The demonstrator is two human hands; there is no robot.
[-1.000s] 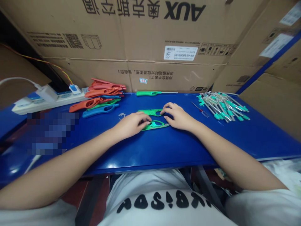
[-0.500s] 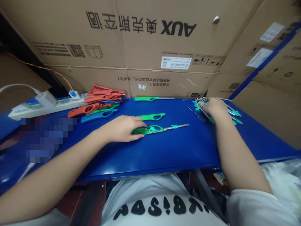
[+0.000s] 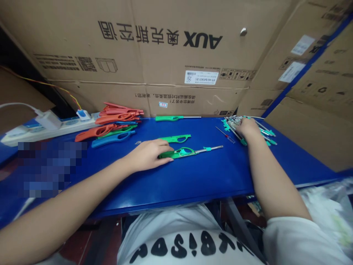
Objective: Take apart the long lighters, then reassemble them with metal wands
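Observation:
My left hand (image 3: 150, 156) is closed round the handle end of an open green lighter body (image 3: 179, 152), which lies on the blue table. A metal tube with a teal piece on it extends to the right from this body. Just behind it lies another green handle shell (image 3: 179, 138), partly hidden by my fingers. At the back right, my right hand (image 3: 247, 127) has its fingers curled down into a pile of metal lighter tubes (image 3: 266, 132) with teal parts and white wires. Its fingertips are hidden, so what they pinch cannot be made out.
A pile of red, green and blue lighter handle shells (image 3: 116, 119) lies at left, beside a white power strip (image 3: 52, 127). One green lighter (image 3: 168, 118) rests by the cardboard wall (image 3: 154, 66). A thin red-and-metal tool (image 3: 225, 134) lies left of the tube pile.
The whole view has shifted slightly. My left hand stays on the lighter body, and small metal bits now show behind it. My right hand remains at the pile with its fingers curled in.

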